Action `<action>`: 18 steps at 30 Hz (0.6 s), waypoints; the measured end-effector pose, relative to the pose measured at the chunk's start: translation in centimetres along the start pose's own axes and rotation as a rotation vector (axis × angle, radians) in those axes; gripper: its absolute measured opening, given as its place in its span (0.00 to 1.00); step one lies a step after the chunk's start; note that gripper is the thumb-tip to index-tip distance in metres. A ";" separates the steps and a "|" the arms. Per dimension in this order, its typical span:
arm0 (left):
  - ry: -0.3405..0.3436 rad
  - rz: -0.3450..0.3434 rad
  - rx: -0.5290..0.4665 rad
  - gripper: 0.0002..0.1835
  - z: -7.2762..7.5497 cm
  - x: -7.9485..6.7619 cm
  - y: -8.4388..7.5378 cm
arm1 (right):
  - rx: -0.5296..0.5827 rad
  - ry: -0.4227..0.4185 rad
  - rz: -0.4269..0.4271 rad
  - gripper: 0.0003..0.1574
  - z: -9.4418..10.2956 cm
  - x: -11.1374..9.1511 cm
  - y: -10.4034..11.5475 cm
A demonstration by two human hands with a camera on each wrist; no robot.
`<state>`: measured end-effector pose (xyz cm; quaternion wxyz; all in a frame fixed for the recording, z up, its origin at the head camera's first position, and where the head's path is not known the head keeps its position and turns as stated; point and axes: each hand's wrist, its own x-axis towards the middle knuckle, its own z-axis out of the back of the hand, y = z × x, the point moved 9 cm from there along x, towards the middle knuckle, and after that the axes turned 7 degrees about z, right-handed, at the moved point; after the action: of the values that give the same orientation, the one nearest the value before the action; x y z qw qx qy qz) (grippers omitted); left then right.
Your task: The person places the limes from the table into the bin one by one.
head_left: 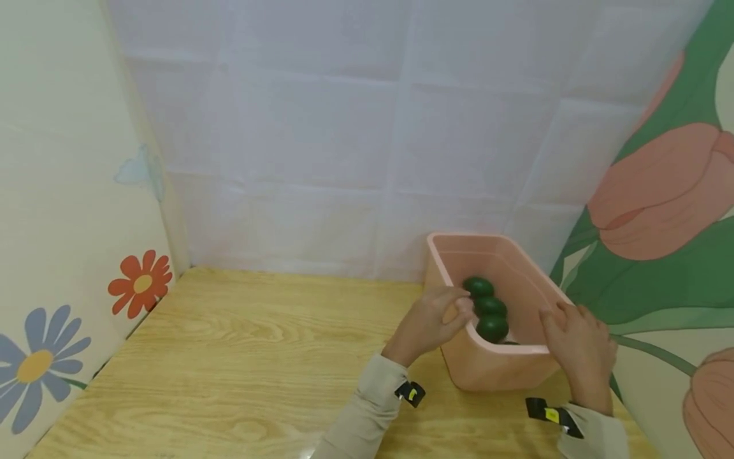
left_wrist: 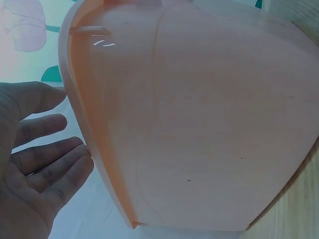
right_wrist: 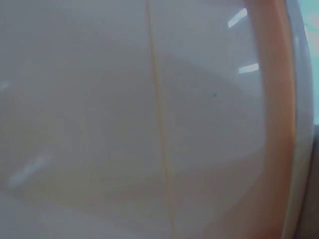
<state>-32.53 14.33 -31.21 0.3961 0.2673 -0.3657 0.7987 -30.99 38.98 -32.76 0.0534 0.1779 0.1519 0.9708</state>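
A pink plastic bin [head_left: 487, 373] stands on the wooden table against the back wall. Several dark green, egg-shaped glossy objects [head_left: 492, 329] lie inside it along the left; their exact kind is unclear. At the bin's left rim is my left hand [head_left: 427, 322], its fingers loosely bent and spread. The left wrist view shows that hand's fingertips [left_wrist: 85, 162] against or right beside the rim, not wrapped round it. My right hand [head_left: 585, 347] holds the rim at the front right corner, thumb toward the inside. The right wrist view shows mostly the bin's wall [right_wrist: 214, 129].
The wood-grain table [head_left: 258, 357] extends to the left of the bin. Behind it hangs a creased white sheet [head_left: 315, 140]. Flower-printed panels close in both sides, the right panel [head_left: 659, 191] near my right hand and the bin.
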 end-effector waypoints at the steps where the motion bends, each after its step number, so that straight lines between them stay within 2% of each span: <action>1: -0.002 -0.006 0.002 0.16 0.0 0.0 0.0 | 0.000 -0.007 0.004 0.44 0.0 0.0 0.1; 11: 0.000 -0.011 0.026 0.16 -0.2 -0.1 0.4 | 0.039 -0.033 0.021 0.45 0.2 0.3 0.6; 18: 0.048 -0.002 0.071 0.16 -0.2 -0.1 0.6 | 0.107 -0.040 0.035 0.46 0.4 0.8 0.8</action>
<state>-32.93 14.17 -31.61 0.3961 0.2622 -0.3273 0.8168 -31.69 38.44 -31.88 0.0298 0.2022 0.1992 0.9584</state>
